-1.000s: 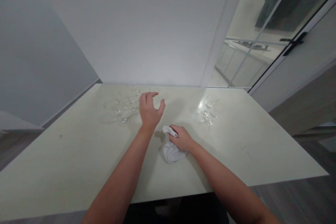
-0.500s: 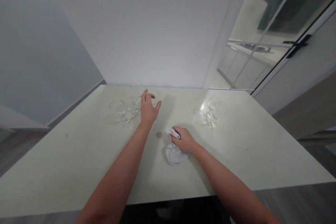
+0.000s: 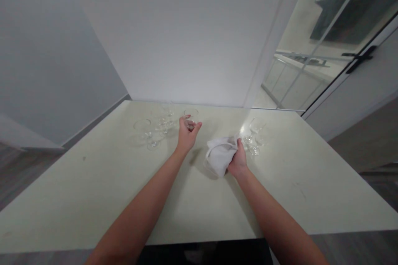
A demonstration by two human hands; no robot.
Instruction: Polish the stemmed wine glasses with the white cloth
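My left hand (image 3: 187, 134) is closed around a clear stemmed glass (image 3: 190, 116), its rim facing up and its lower part hidden by the fingers. My right hand (image 3: 239, 160) grips a white cloth (image 3: 220, 155), which drapes over to the left of the fingers. Left of my left hand stand several clear stemmed glasses (image 3: 153, 143) in a loose cluster. Just beyond my right hand, a smaller group of clear glasses (image 3: 255, 149) stands close together.
The pale tabletop (image 3: 102, 190) bears a few small marks. A white wall (image 3: 186, 41) borders its far edge. At the right is a glass-paned door with a black handle (image 3: 360, 59).
My left hand has taken hold of a glass from the left cluster and moved slightly right. My right hand has moved right and up, and the cloth is now spread more open.
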